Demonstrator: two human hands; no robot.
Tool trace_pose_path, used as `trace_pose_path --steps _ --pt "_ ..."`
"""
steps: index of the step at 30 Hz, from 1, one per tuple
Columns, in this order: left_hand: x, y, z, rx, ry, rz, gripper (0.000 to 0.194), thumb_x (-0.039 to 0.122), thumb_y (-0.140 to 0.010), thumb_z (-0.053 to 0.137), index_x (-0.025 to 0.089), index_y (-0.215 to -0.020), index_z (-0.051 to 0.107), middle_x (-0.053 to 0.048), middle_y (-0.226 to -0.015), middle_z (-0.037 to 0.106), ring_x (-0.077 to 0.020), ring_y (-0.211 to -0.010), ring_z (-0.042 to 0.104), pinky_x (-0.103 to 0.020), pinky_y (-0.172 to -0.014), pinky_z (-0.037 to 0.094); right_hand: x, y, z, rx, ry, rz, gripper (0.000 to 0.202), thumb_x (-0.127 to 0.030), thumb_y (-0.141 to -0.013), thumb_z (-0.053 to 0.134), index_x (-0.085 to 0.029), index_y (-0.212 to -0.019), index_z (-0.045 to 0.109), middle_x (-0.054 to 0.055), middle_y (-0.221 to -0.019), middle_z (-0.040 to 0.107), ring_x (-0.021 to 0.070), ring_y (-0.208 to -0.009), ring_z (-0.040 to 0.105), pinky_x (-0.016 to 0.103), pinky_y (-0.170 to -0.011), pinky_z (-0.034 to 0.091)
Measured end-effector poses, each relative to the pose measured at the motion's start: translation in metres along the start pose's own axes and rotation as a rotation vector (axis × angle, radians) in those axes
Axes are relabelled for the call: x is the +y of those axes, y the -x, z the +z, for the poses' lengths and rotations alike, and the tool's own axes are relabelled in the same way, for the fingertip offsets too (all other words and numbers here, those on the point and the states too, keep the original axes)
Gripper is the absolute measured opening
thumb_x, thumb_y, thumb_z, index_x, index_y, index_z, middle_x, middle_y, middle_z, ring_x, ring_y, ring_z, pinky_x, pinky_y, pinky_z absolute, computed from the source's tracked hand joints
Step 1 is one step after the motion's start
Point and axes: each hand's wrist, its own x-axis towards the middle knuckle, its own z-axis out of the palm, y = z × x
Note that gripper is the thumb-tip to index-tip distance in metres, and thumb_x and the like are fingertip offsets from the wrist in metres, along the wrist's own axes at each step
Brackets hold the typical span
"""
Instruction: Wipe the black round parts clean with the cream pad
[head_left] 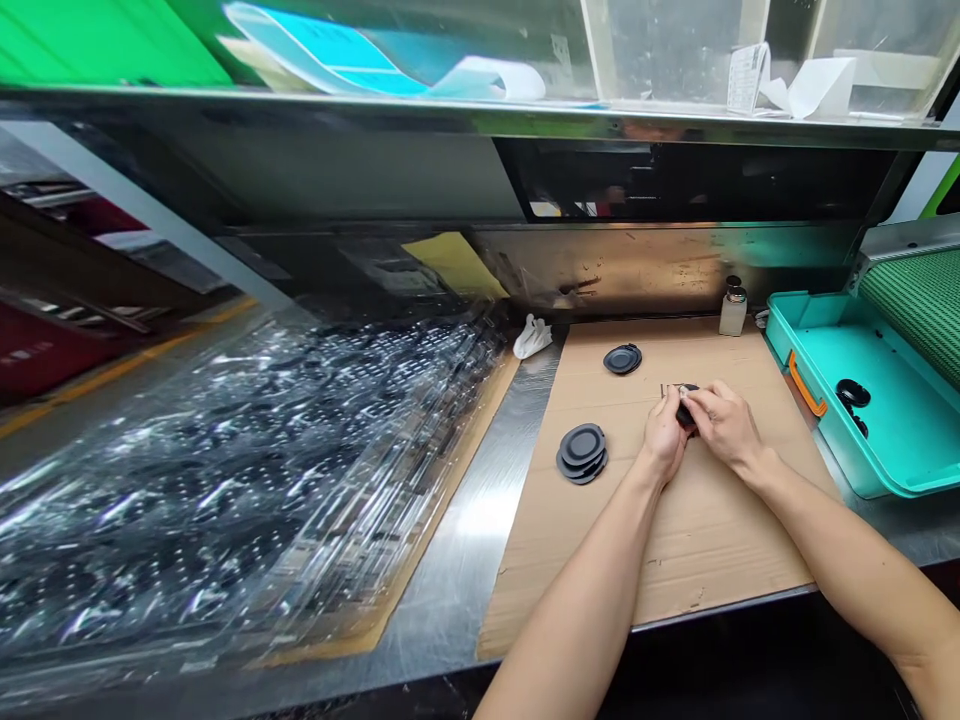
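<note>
My left hand [663, 437] and my right hand [724, 424] meet over the cardboard sheet. Both are closed on one small black plastic part [685, 413], mostly covered by the fingers, so its full shape is hidden. Left of my hands lies a stack of round black plastic discs [583, 450], each with small tabs on its rim. A smaller pile of similar discs [622, 359] rests farther back.
Brown cardboard [720, 560] covers the metal bench. A teal bin [911, 430] with an orange latch holds a few black parts [853, 393] at right. Behind stands a small bottle [733, 312]. Stacked clear plastic trays [247, 480] fill the left; a crumpled white cloth [532, 338] lies nearby.
</note>
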Motion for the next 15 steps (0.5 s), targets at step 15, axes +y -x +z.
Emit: trace_pose_path --steps 15 --pt "-0.002 -0.005 -0.005 0.069 -0.043 -0.031 0.029 0.040 -0.095 0.062 0.012 -0.091 0.068 -0.008 -0.088 0.075 -0.0164 -0.081 0.070 -0.030 -0.081 0.055 -0.002 -0.005 -0.016 -0.304 0.254 0.052 0.020 -0.026 -0.101 0.052 -0.021 -0.094 0.070 0.007 -0.098 0.065 0.0183 -0.086 0.060 0.027 -0.071 0.042"
